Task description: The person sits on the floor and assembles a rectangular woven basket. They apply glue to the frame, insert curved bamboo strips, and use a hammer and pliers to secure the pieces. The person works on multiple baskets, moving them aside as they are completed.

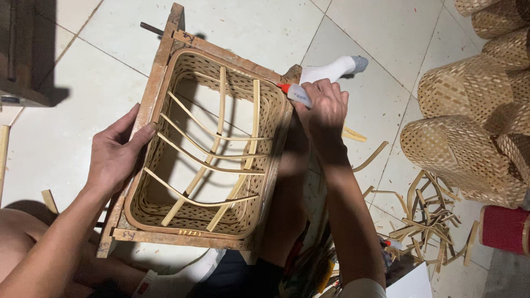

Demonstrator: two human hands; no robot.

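Several finished woven baskets stand stacked at right on the tiled floor. One woven basket sits inside a wooden frame, propped between the person's legs; walls appear fully woven, base only ribbed with bamboo strips, so judged partly done. Left hand lies open, fingers flat along the frame's left rail. Right hand fingers closed on a small glue tube, red nozzle at the rim corner. Offcuts litter the floor.

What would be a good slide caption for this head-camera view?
Left hand steadies a wooden frame around a woven bamboo basket while the right hand holds a small red-tipped tube at its rim.
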